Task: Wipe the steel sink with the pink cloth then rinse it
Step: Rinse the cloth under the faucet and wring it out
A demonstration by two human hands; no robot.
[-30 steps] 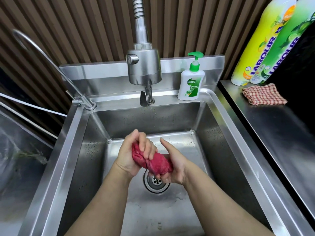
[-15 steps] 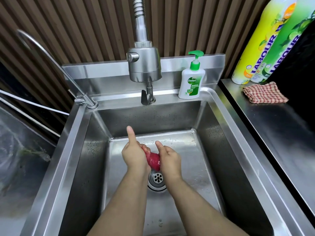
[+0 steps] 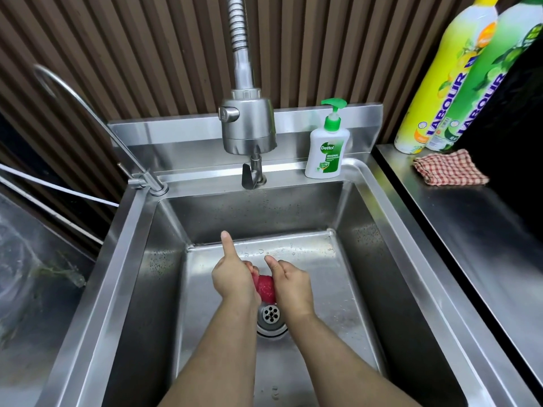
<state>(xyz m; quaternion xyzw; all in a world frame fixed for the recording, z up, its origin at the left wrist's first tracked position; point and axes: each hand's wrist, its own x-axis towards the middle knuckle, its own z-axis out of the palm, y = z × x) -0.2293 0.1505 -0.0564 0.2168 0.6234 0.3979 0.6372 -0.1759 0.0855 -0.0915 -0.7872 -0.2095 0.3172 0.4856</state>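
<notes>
Mostly hidden inside two fists: pink cloth (image 3: pixel 265 290), only a short wet wad showing in the gap between them, perhaps twisted, though too small to read. Gripped at one end by left hand (image 3: pixel 233 279), fingers curled round it and out of sight beneath, thumb straight up. Gripped at the other end by right hand (image 3: pixel 292 284), fingers likewise curled under, thumb raised. Held low in steel sink (image 3: pixel 367 259); touching the floor or not, impossible to tell. Just behind the wrists: drain (image 3: pixel 271 314), partly covered by both forearms. Well beyond the thumbs: faucet head (image 3: pixel 248 124), with soap bottle (image 3: pixel 327 148) beside it on the ledge. Far right of right hand: checked cloth (image 3: pixel 451 168).
</notes>
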